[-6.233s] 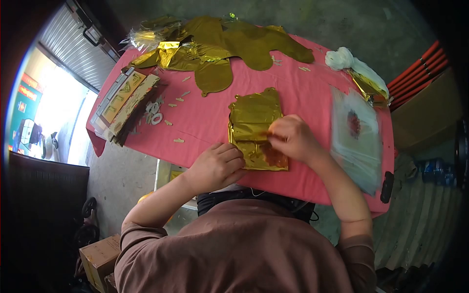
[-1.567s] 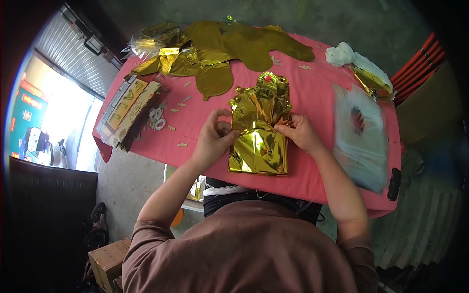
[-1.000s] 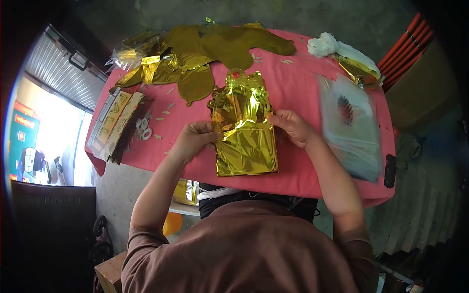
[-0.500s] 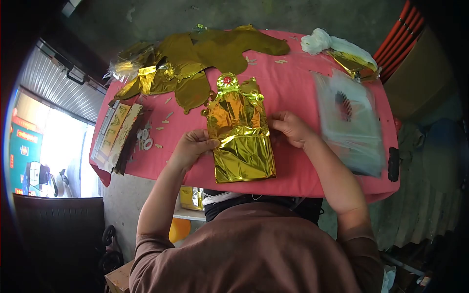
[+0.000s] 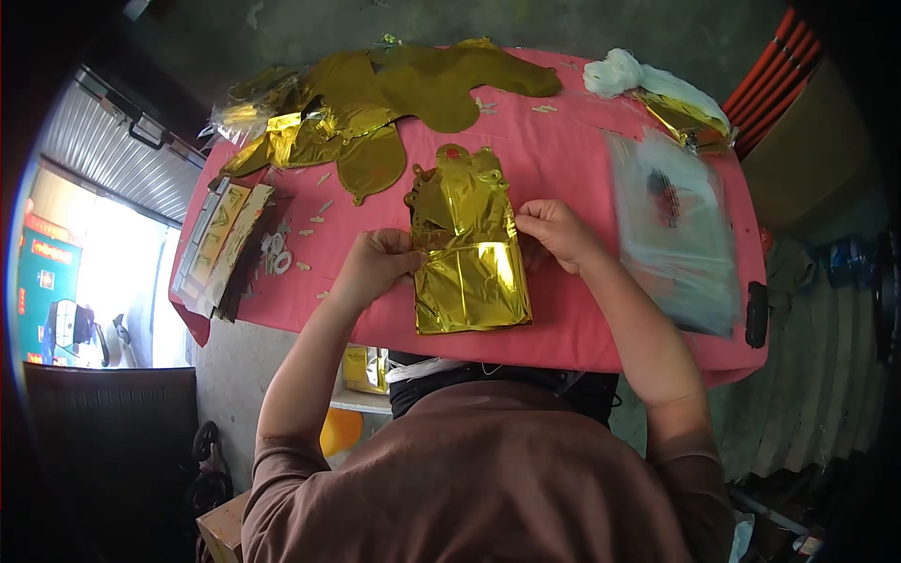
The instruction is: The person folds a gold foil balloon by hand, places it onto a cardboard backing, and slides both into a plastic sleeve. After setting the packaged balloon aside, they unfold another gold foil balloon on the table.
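A folded gold foil balloon (image 5: pixel 469 267) lies in front of me on the pink-covered table (image 5: pixel 582 324). It is flat, with a crease across its middle and a red spot at its far tip. My left hand (image 5: pixel 380 266) pinches its left edge near the crease. Opposite, my right hand (image 5: pixel 554 232) has thumb and fingers closed on the right edge, slightly farther from me. Several small rounded tabs stick out along the balloon's far end.
More flat gold foil balloons (image 5: pixel 375 103) spread over the far left. A stack of cards (image 5: pixel 221 244) stands at the left edge, beside small pale strips and rings (image 5: pixel 274 253). Clear plastic bags (image 5: pixel 676 244) lie on the right, with a white string bundle (image 5: pixel 619 73) behind them.
The balloon's far part now lies flatter and its shine has shifted. My right hand has moved slightly away from me along the edge. Both hands keep their pinch.
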`<state>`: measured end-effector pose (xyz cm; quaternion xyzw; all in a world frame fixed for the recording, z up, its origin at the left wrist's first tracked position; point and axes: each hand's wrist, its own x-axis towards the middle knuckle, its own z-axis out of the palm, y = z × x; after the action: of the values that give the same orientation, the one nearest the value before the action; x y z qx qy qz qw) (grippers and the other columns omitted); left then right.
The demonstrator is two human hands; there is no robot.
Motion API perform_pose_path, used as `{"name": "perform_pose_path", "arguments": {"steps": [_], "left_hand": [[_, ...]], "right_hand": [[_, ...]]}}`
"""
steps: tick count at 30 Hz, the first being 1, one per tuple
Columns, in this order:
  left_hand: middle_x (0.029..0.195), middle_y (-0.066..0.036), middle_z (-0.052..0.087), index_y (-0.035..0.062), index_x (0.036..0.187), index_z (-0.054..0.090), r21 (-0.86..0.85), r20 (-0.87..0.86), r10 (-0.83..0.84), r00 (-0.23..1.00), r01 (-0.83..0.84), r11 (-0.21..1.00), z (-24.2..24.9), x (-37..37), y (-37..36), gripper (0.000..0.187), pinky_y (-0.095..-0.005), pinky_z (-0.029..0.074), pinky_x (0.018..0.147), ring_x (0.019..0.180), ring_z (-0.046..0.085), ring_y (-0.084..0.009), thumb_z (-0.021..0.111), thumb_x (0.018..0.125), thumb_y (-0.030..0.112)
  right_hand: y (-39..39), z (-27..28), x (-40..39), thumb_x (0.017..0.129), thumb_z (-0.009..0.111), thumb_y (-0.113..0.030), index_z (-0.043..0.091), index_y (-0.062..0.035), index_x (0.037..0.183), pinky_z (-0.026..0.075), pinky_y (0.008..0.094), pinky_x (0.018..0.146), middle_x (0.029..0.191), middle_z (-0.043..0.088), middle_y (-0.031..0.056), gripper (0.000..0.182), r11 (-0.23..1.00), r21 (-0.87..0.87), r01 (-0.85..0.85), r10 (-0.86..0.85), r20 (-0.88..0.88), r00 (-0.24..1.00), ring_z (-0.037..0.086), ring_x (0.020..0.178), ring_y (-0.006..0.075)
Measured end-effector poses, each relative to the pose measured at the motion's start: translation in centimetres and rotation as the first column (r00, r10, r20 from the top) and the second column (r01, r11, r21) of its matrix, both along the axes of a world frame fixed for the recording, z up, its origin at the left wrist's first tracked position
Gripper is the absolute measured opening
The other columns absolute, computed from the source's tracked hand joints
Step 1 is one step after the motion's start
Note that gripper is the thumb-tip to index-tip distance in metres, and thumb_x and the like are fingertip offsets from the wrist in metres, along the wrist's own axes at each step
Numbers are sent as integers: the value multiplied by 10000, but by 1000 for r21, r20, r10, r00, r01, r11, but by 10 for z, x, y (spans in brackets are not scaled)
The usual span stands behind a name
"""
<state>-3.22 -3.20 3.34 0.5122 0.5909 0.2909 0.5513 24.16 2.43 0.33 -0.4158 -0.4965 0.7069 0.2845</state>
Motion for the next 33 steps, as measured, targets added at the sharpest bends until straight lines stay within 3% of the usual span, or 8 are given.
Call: {"name": "perform_pose_path", "arguments": {"steps": [7, 10, 13, 15, 17, 24, 26, 33], "left_hand": [[675, 2, 616, -1, 805, 653, -16, 15, -9, 1000, 10, 1000, 2, 3, 1, 85, -186, 464, 518, 577, 543, -42, 679, 821, 78], [625, 29, 573, 60, 699, 588, -6, 58, 20, 998, -19, 1000, 4, 6, 0, 157, -170, 423, 486, 537, 508, -27, 700, 810, 67], [642, 27, 579, 53, 720, 594, -33, 61, 33, 998, -31, 999, 2, 4, 1, 137, -177, 455, 511, 548, 518, -30, 698, 809, 62], [723, -20, 640, -12, 838, 655, -36, 31, -31, 999, 33, 999, -3, -1, 5, 71, -208, 515, 570, 613, 581, -62, 668, 829, 58], [715, -9, 635, 11, 810, 643, -51, 87, 1, 996, 4, 999, 4, 5, 0, 59, -202, 508, 564, 610, 580, -58, 677, 823, 57], [769, -28, 662, 22, 834, 642, -102, 307, -1, 952, 33, 994, 0, 0, 0, 44, -231, 530, 608, 646, 621, -95, 674, 822, 49], [784, -33, 665, 20, 863, 643, -110, 328, -3, 945, 41, 993, -6, -4, 3, 52, -238, 538, 623, 667, 632, -106, 669, 826, 47], [883, -62, 681, 9, 1037, 626, -141, 317, -8, 948, 56, 988, -6, -5, 4, 190, -275, 569, 668, 761, 666, -134, 638, 852, 51]], "right_hand": [[3, 9, 4, 932, 544, -279, 605, -67, 863, 505, 268, 451, 719, 655, 60, 231, 992, -124, -28, 30, 17, 999, 617, 528, 145], [3, 15, 4, 930, 552, -320, 617, -60, 895, 515, 275, 458, 728, 658, 64, 270, 987, -162, -14, 16, 12, 1000, 626, 542, 152], [1, 23, 2, 920, 573, -344, 626, -44, 928, 519, 273, 455, 740, 663, 74, 305, 980, -201, 2, -5, -14, 1000, 630, 544, 158], [2, 22, 2, 914, 586, -348, 631, -31, 944, 521, 269, 451, 750, 665, 83, 321, 977, -211, 8, -14, -28, 1000, 631, 543, 161], [7, 11, 5, 892, 627, -319, 634, -40, 940, 517, 255, 445, 753, 664, 64, 284, 985, -159, -63, 60, -22, 998, 616, 530, 129], [8, 4, 4, 849, 688, -237, 642, -53, 865, 404, 198, 373, 719, 653, 15, 190, 995, -99, -6, 9, 29, 1000, 531, 471, 56], [6, 4, 2, 842, 693, -209, 647, -55, 825, 359, 184, 360, 679, 640, -1, 161, 997, -60, 45, -42, 49, 998, 507, 450, 42], [1, 4, -1, 847, 685, -166, 647, -55, 805, 362, 184, 366, 653, 629, -7, 125, 996, 47, 79, -81, 53, 995, 478, 416, 36]]}}
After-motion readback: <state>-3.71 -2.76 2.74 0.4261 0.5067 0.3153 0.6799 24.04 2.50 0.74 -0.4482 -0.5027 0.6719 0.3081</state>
